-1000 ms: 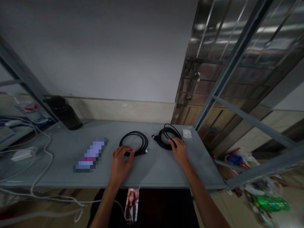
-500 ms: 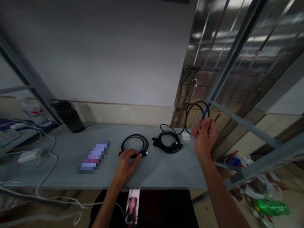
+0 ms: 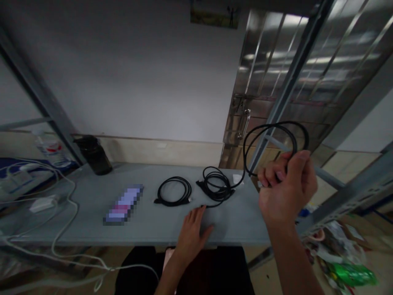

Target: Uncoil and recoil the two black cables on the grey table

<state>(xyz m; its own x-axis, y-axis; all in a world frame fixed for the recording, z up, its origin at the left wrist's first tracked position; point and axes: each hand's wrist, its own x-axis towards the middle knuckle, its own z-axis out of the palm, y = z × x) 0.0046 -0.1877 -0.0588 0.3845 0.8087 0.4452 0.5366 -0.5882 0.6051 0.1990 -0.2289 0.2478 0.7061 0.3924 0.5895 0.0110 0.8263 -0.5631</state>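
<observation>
Raised above the right end of the grey table [image 3: 147, 229], my right hand [image 3: 287, 180] is closed round looped black cable [image 3: 260, 127]. That cable runs down to a tangled black coil [image 3: 216, 186] on the tabletop. My left hand [image 3: 195, 229] rests low over the table with thumb and fingers apart, its fingertips beside a cable end [image 3: 205, 206] near the tangle. To its upper left lies a neat round black cable coil [image 3: 174, 191], touched by neither hand.
A blurred-out phone [image 3: 124, 204] lies left of the coils. Behind it stands a dark bottle [image 3: 93, 155]. White cables [image 3: 72, 205] and an adapter [image 3: 44, 203] cover the left end. Metal bed posts [image 3: 284, 94] rise at both sides.
My left hand has left the neat coil and moved right, towards the tangle. My right hand has moved right with its cable, whose loops now spread wider.
</observation>
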